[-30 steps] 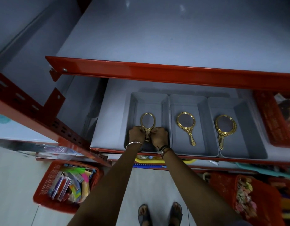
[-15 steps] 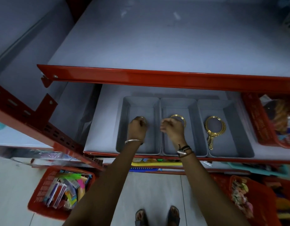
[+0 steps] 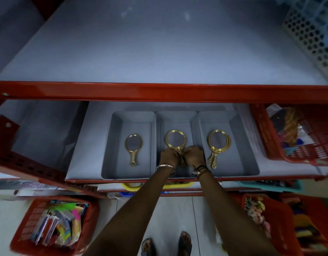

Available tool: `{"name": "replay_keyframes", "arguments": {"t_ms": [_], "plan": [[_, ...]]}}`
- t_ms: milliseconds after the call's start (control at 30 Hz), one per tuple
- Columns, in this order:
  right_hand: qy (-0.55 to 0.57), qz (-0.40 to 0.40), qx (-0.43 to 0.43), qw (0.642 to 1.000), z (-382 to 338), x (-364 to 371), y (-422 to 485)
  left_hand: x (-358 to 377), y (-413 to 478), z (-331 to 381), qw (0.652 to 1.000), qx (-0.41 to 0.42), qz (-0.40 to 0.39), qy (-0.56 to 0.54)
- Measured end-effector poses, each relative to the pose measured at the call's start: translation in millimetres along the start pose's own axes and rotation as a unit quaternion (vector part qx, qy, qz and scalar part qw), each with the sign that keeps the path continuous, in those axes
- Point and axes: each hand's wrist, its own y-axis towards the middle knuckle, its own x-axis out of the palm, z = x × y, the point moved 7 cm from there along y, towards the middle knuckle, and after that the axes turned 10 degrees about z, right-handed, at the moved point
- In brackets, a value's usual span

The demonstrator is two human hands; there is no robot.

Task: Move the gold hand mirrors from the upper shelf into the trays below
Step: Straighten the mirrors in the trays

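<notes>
Three grey trays stand side by side on the lower shelf. The left tray (image 3: 111, 145) holds one gold hand mirror (image 3: 133, 147) lying alone, handle toward me. In the middle tray (image 3: 175, 117) lies a second gold mirror (image 3: 175, 139); my left hand (image 3: 168, 157) and my right hand (image 3: 194, 156) are both closed around its handle. The right tray (image 3: 240, 137) holds stacked gold mirrors (image 3: 217, 145), untouched. The upper shelf (image 3: 159, 52) above the red rail shows no mirrors.
A white perforated basket (image 3: 311, 39) sits at the upper shelf's right end. A red basket (image 3: 307, 150) of goods stands right of the trays. On the floor are red baskets at left (image 3: 30, 218) and right (image 3: 281, 209). My feet (image 3: 167, 245) show below.
Both hands left the mirror in the left tray and moved right to the middle tray, where they now grip that mirror's handle. The view shifted so the trays sit more centrally.
</notes>
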Motion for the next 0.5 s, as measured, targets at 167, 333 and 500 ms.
{"name": "replay_keyframes", "arguments": {"t_ms": [167, 333, 500], "plan": [[0.086, 0.03, 0.014, 0.996, 3.2, 4.2, -2.6, 3.5, 8.3, -7.4, 0.999, -0.038, 0.032, -0.015], [0.185, 0.052, 0.065, 0.979, 12.2, 10.6, -8.8, 3.6, 12.6, -14.6, 0.998, -0.045, 0.035, -0.014], [0.225, 0.051, 0.082, 0.97, 12.7, 7.8, -8.4, 6.0, 13.5, -16.0, 0.998, -0.052, 0.032, -0.034]]}}
